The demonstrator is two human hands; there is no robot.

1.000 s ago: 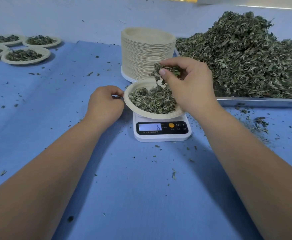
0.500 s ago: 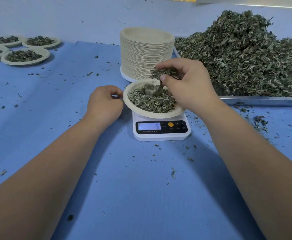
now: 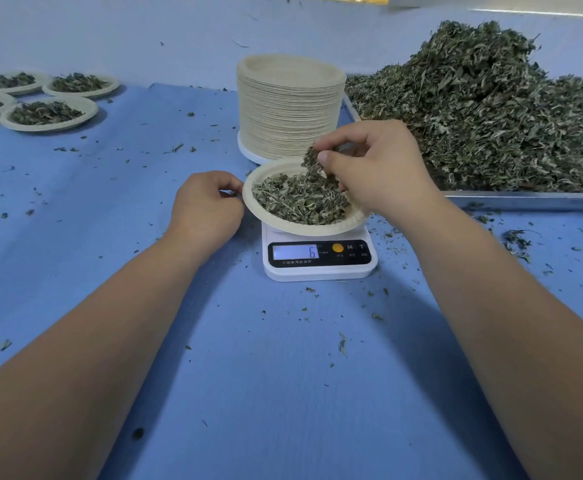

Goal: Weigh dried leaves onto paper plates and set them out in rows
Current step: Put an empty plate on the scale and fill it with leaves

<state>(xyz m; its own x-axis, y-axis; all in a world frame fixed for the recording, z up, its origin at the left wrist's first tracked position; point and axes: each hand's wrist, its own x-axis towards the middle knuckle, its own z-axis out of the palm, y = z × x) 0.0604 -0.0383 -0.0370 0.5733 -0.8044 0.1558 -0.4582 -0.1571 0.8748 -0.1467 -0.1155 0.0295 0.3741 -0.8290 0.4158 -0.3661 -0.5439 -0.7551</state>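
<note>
A paper plate (image 3: 317, 230) holding dried leaves (image 3: 293, 199) sits on a small white digital scale (image 3: 319, 268) whose display reads 6. My right hand (image 3: 376, 171) hovers over the plate's far right side and pinches a small clump of leaves between thumb and fingers. My left hand (image 3: 207, 206) rests on the blue cloth just left of the plate, its fingers curled at the plate's rim. A tall stack of empty paper plates (image 3: 290, 109) stands behind the scale. A large heap of dried leaves (image 3: 484, 109) fills a metal tray (image 3: 525, 200) at the right.
Several filled plates (image 3: 49, 112) lie in rows at the far left of the blue table cloth (image 3: 283, 375). Loose leaf crumbs are scattered over the cloth, thickest by the tray's front edge.
My right hand has dropped lower over the plate while letting leaves fall. The scale reading went from 5 to 6. My left hand has stayed by the plate's rim.
</note>
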